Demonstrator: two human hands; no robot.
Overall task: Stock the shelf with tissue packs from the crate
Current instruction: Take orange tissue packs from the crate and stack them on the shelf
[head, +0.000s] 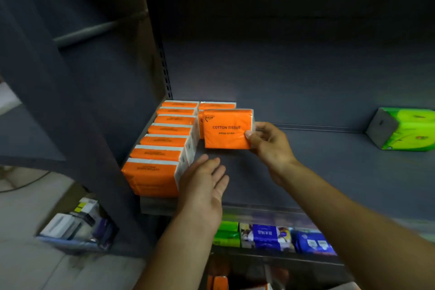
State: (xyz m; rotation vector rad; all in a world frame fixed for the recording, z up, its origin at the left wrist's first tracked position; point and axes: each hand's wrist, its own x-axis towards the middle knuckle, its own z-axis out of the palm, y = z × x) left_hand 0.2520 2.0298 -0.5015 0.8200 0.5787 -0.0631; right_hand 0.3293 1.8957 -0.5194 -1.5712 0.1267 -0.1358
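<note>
Orange tissue pack (226, 128) held upright near the shelf's (306, 167) left end, printed face toward the camera, long axis left-right, right hand (270, 141) pinching its right edge, just right of the row of orange packs (164, 146); left hand (204, 183) released, fingers straight, beside that row.

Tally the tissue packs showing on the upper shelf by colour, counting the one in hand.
Orange packs: 9, including the held pack in the right hand
Green pack: 1
Total: 10
</note>
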